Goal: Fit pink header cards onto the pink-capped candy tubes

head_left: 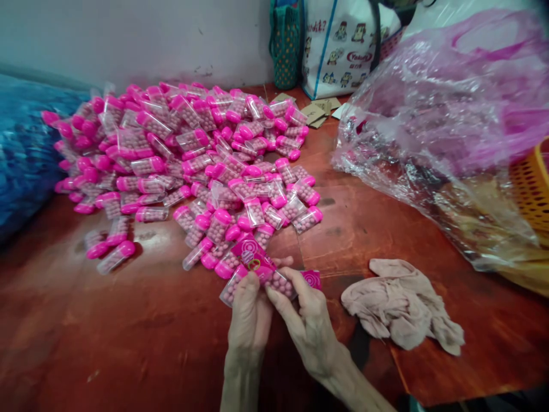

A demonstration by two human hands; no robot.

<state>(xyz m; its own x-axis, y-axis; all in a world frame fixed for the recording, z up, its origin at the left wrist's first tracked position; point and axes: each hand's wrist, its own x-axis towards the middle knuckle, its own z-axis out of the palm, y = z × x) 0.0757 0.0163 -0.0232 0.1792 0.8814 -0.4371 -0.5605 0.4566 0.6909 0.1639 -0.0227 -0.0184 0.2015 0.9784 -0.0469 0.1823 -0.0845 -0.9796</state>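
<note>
Low in the middle of the view, my left hand is closed on a clear packet of pink beads, its thumb pressing the lower edge of a shiny pink printed label. My right hand comes in from the right, thumb and forefinger pinched on the packet's right end. Whether the beads left of my left thumb belong to the same packet, I cannot tell. A second piece of pink printed label shows just beyond my right knuckles. Right beyond my hands lies a large heap of clear bead containers with bright pink caps.
Some capped containers lie apart at the left. A crumpled beige cloth is at the right. Plastic bags and an orange basket stand beyond it. Blue plastic borders the left; a white printed bag leans by the wall.
</note>
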